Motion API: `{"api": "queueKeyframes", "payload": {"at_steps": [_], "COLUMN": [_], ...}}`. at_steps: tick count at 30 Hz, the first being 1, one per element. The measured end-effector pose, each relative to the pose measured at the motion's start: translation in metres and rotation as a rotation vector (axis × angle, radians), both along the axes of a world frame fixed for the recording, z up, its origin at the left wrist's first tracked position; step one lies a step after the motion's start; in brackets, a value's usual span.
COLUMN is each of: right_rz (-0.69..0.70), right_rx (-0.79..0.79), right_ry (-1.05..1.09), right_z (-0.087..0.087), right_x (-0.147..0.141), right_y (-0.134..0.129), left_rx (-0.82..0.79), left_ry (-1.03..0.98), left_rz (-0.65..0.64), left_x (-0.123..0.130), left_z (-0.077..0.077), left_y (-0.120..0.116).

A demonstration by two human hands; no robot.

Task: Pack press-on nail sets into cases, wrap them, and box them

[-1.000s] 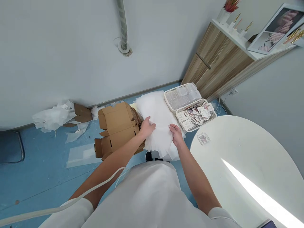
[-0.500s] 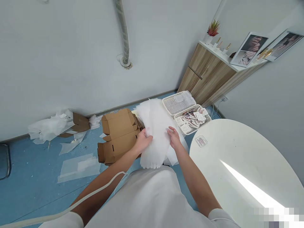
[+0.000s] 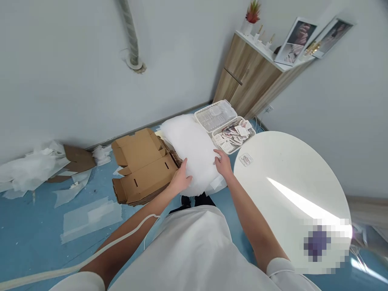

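A thick pile of white sheets (image 3: 194, 149) lies in front of me, its top smooth and slightly domed. At its left edge is my left hand (image 3: 181, 178), thumb and fingers apart, with nothing gripped between them. My right hand (image 3: 222, 162) rests at the right edge, index finger stretched out, also gripping nothing. Flattened brown cardboard boxes (image 3: 145, 167) are stacked directly left of the pile. Beyond its right side are a white basket of printed cards (image 3: 233, 135) and another basket with clear plastic pieces (image 3: 216, 116).
A round white table (image 3: 287, 169) at the right bears a small clear pack (image 3: 245, 159). Behind stands a wooden cabinet (image 3: 248, 72) with frames and a plant. White scraps (image 3: 30, 167) and a brown box (image 3: 79, 159) lie on the blue floor at left. A white cable crosses my left arm.
Both hands have let go of the white sheets and opened. The sheets now lie flatter and neater on the pile. The view has shifted, showing my feet and more of the table.
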State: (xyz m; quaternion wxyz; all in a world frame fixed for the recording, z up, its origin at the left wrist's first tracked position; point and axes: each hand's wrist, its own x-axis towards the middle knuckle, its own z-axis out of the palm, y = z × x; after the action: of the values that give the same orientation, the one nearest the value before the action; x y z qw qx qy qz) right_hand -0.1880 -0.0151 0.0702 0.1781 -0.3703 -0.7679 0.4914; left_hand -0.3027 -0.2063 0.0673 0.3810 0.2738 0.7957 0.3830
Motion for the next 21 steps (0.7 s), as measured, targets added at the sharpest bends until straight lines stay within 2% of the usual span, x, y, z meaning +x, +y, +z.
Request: {"api": "queueKeyframes", "payload": {"at_steps": [5, 8, 12, 15, 18, 21], "right_rz": [0.075, 0.086, 0.112, 0.135, 0.121, 0.067], "right_rx": [0.05, 0.135, 0.268, 0.338, 0.378, 0.404], "right_ry": [-0.044, -0.076, -0.129, -0.199, -0.229, -0.221], "right_z": [-0.006, -0.004, 0.011, 0.026, 0.038, 0.041], "right_x": [0.021, 0.026, 0.037, 0.055, 0.08, 0.109], "right_y": [-0.003, -0.004, -0.009, -0.014, -0.018, -0.021], "left_rx": [-0.11, -0.167, -0.18, -0.161, -0.153, -0.144], "left_ry": [0.132, 0.189, 0.194, 0.189, 0.163, 0.145], "left_rz": [-0.167, -0.264, -0.338, -0.378, -0.423, -0.47], "left_x": [0.013, 0.018, 0.03, 0.045, 0.061, 0.075], "left_z": [-0.011, -0.016, -0.025, -0.029, -0.027, -0.021], "left_y": [0.007, 0.011, 0.017, 0.024, 0.032, 0.04]}}
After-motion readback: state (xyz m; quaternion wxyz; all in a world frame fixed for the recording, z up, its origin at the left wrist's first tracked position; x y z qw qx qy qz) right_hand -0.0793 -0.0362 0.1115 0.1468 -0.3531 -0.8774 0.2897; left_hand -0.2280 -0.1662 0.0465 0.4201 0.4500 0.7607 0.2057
